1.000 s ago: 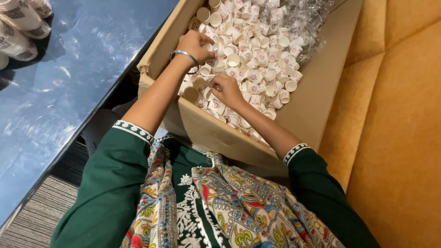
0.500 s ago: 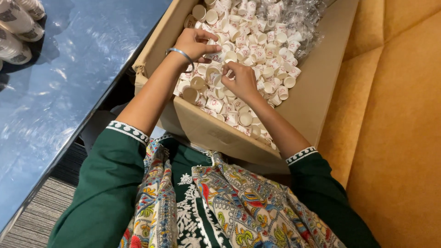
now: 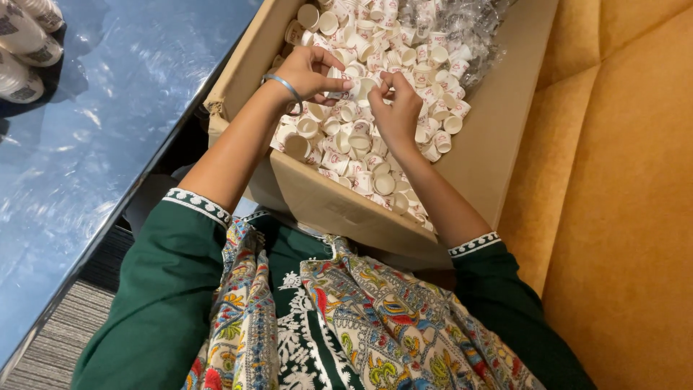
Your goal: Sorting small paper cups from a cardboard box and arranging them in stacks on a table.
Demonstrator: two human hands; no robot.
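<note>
Cardboard box [image 3: 339,209] full of small paper cups [image 3: 361,137]; crumpled clear plastic [image 3: 462,29] on top.

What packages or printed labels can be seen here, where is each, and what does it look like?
Cardboard box: on the person's lap, open, brown, rectangular.
Small paper cups: heaped loose in the box, white with red print; left hand and right hand pinch some.
Clear plastic bag: crumpled at the box's far end.
Larger cups: far left on the blue table, white with dark printed bands.

Open brown cardboard box [image 3: 462,166] — crumpled clear plastic bag [image 3: 462,29] inside.
</note>
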